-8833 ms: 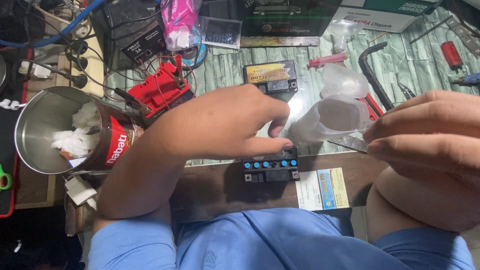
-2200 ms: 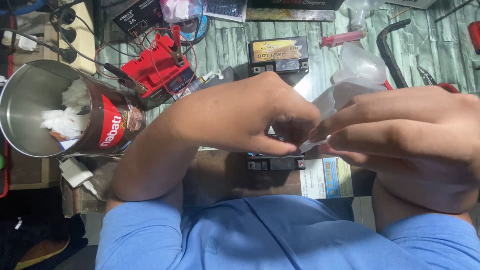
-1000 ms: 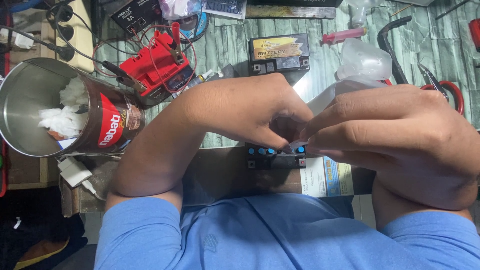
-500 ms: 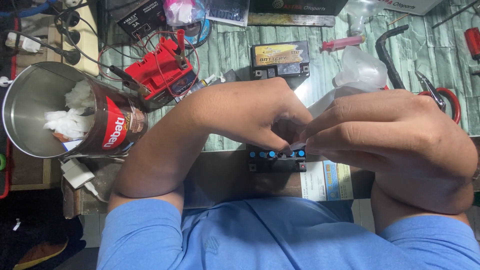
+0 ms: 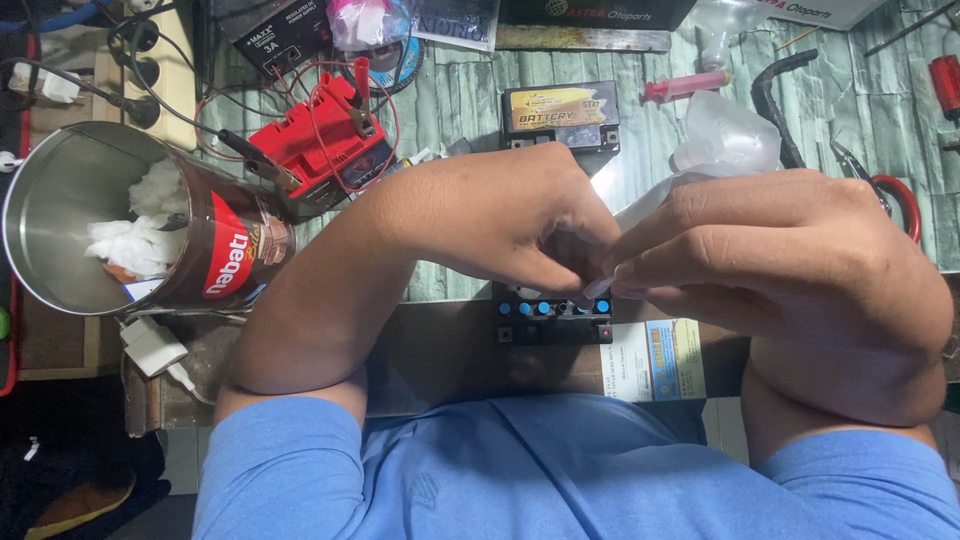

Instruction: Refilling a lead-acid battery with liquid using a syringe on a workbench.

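Note:
A small black battery (image 5: 555,320) with a row of blue caps sits at the near edge of the bench. My left hand (image 5: 500,215) reaches over it from the left, fingertips pinched just above the caps. My right hand (image 5: 790,265) comes in from the right, closed on a clear plastic bottle (image 5: 725,140) that tilts down toward the battery. The bottle's thin tip (image 5: 600,287) sits between the fingertips of both hands, right over the blue caps. My hands hide most of the battery top.
A metal tin (image 5: 60,200) with a red label holds white wadding at the left. Behind my hands are a red charger (image 5: 330,150) with wires, a second black battery (image 5: 560,115), a pink syringe (image 5: 685,88) and red-handled pliers (image 5: 895,195). A printed card (image 5: 655,360) lies beside the battery.
My hands have drawn together over the battery, and my right hand now covers most of the bottle. In the last second they have barely moved.

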